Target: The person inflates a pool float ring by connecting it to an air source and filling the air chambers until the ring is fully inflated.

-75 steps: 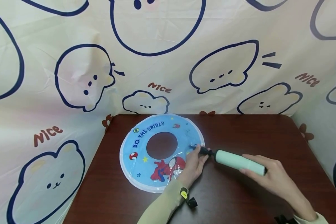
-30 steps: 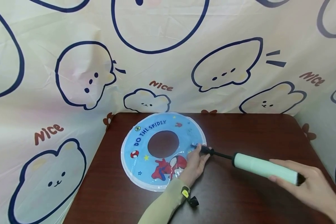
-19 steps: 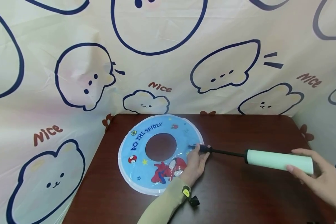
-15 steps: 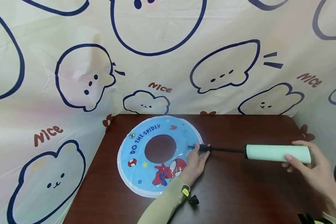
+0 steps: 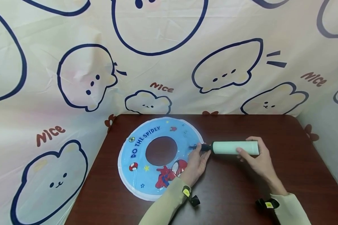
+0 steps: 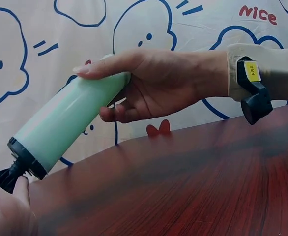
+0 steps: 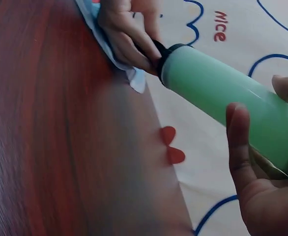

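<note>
A flat-looking blue swim ring with a white rim, cartoon prints and lettering lies on the table. At its right side my left hand pinches the black nozzle end of a hand pump; the exact joint with the ring is hidden by the fingers. Level with the table, the mint-green pump barrel points right, its rod out of sight inside. My right hand grips the barrel's outer end between thumb and fingers. In the left wrist view the barrel nearly meets my left fingers.
The dark brown wooden table runs back to a cream cloth backdrop with blue cartoon outlines. Black camera straps sit on both wrists, the left camera hanging just over the table.
The right hand drew the pump barrel out to the right, baring the black rod, then slid it back left against the left hand. The ring turned slightly; the left hand stayed put.
</note>
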A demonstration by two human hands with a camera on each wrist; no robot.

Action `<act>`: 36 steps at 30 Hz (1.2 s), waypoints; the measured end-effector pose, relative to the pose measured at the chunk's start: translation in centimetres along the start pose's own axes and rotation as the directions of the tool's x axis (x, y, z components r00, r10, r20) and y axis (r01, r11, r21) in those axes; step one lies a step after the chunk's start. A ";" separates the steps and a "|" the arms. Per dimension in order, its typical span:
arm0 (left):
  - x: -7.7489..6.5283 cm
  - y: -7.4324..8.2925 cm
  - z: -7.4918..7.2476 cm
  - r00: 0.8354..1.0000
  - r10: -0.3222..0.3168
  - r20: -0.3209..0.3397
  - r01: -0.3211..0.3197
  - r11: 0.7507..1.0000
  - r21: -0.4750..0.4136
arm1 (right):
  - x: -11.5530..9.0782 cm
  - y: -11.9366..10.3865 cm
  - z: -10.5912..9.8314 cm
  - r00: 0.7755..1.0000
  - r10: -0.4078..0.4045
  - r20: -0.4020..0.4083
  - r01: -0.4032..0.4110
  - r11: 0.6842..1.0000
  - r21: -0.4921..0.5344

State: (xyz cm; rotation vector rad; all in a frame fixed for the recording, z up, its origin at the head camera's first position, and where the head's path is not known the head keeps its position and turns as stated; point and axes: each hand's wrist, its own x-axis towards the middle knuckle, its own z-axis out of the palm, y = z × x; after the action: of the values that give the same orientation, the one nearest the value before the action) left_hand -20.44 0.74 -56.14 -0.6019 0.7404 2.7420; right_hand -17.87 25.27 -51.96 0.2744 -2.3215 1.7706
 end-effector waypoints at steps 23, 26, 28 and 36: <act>0.0 -0.1 0.0 1.000 0.006 0.006 -0.006 1.000 0.015 | -1.8 -2.0 -3.5 0.983 0.049 -0.179 -0.035 0.996 0.083; 0.1 -0.2 0.1 1.000 0.004 0.005 -0.004 1.000 0.006 | -2.0 -2.4 -4.0 0.980 0.041 -0.193 -0.017 0.992 0.125; 0.1 -0.2 0.2 1.000 0.010 0.006 -0.010 1.000 0.008 | -2.1 -2.6 -4.3 0.978 0.045 -0.202 -0.013 0.987 0.157; -0.2 -0.2 0.2 1.000 0.021 0.001 -0.021 0.999 0.024 | -2.5 -3.6 -5.2 0.963 0.071 -0.260 -0.001 0.966 0.260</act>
State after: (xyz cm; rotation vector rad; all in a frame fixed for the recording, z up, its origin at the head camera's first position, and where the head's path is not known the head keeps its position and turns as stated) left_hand -20.29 1.01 -55.97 -0.5914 0.7826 2.7480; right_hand -14.22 29.39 -47.97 0.0274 -1.9242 1.9905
